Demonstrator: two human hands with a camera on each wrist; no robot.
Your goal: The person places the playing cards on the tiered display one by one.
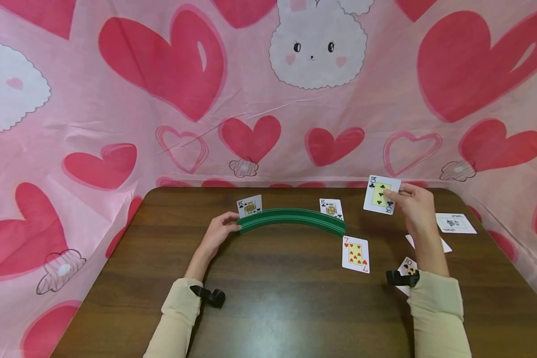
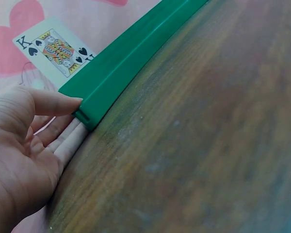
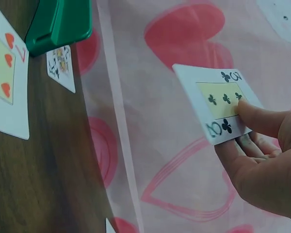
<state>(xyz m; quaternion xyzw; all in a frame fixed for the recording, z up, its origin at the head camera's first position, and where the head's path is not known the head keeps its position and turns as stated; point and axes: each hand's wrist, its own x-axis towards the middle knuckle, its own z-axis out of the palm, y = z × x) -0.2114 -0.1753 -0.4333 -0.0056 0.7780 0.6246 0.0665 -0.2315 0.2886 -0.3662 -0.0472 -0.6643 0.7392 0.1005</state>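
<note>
A curved green card holder (image 1: 291, 219) (image 2: 121, 63) stands on the brown table (image 1: 286, 308). My left hand (image 1: 233, 226) (image 2: 75, 116) touches its left end, the thumb and straight fingers against the end. A king of spades (image 1: 249, 205) (image 2: 53, 48) stands behind the holder's left end. At the right end (image 3: 58, 24) stands a king of clubs (image 1: 331, 209) (image 3: 60, 65). My right hand (image 1: 391, 196) (image 3: 237, 127) pinches a three of clubs (image 1: 378, 195) (image 3: 216, 97) in the air, right of the holder. A seven of hearts (image 1: 355, 254) (image 3: 2, 82) lies face up below the right end.
More cards lie at the right: one face up (image 1: 455, 223) near the table's edge, a ten of clubs (image 1: 407, 266) partly under my right forearm, and another card (image 1: 410, 242) mostly hidden. A pink heart-print cloth (image 1: 268, 99) hangs behind the table.
</note>
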